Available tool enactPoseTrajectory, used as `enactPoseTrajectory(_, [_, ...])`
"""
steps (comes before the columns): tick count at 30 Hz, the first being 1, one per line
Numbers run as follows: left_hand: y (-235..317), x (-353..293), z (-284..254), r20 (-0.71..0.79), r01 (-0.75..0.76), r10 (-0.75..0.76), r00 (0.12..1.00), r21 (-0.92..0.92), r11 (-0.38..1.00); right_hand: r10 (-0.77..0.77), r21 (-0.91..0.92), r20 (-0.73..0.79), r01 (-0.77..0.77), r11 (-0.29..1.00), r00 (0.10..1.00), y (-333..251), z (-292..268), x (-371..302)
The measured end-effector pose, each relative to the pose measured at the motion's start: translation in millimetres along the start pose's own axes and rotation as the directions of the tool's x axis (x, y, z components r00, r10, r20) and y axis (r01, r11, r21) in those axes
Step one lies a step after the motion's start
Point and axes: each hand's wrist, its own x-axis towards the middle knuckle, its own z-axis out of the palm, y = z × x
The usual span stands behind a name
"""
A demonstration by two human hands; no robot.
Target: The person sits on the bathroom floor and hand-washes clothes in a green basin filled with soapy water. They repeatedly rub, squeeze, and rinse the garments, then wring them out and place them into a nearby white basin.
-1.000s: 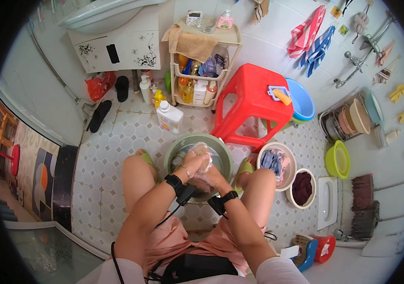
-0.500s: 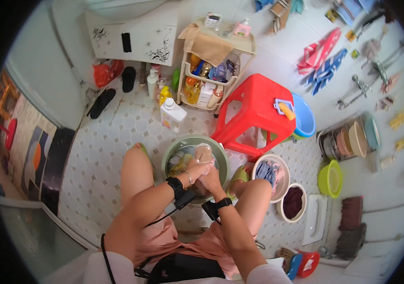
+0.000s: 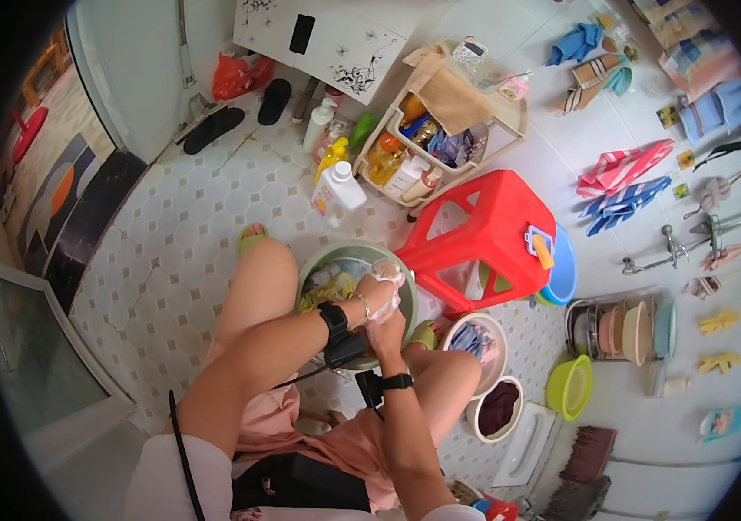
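A grey-green basin (image 3: 304, 280) stands on the tiled floor between my knees, with yellowish and grey wet laundry (image 3: 336, 290) in its left part. Over its right side my left hand (image 3: 374, 300) and my right hand (image 3: 387, 329) are pressed close together. Both are closed on a pale, foamy wet cloth (image 3: 387, 274), much of it covered by the fingers. White suds coat the cloth and the knuckles. Each wrist wears a black strap with a small box.
A red stool (image 3: 496, 208) stands just beyond the basin, near a blue basin (image 3: 562, 265). To the right are a pink-white tub (image 3: 502, 334) with clothes and a white bucket (image 3: 476, 417) with dark red cloth. A white bottle (image 3: 339, 193) and a shelf cart (image 3: 483, 113) stand ahead.
The view has turned and tilted, shifting the surroundings. Both hands still grip the cloth together, at the basin's right side now, with the foamy cloth bunched above the fingers.
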Motion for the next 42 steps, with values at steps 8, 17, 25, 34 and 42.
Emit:
enactPoseTrajectory(8, [-9,13,3,-0.009,-0.031,0.03,1.0,-0.221,0.975,-0.008,0.025,-0.037,0.008,1.0,0.999,-3,2,1])
enactPoseTrajectory(17, [-4,14,5,-0.154,-0.113,0.125,0.98,0.085,0.99,0.071,-0.055,-0.046,-0.074,0.996,0.996,14,6,-6])
enactPoseTrajectory(25, [4,19,7,0.022,0.196,-0.197,0.98,-0.27,0.943,0.026,0.006,-0.111,-0.026,1.0,0.993,16,7,-13])
enactPoseTrajectory(34, [1,24,0,0.279,0.339,-0.254,0.926,-0.316,0.886,0.145,0.254,-0.015,-0.136,0.958,0.989,29,-5,1])
enactPoseTrajectory(42, [-37,51,-41,0.422,-0.18,-0.097,0.901,0.57,0.802,0.162,0.64,0.421,-0.419,0.644,0.892,13,-26,5])
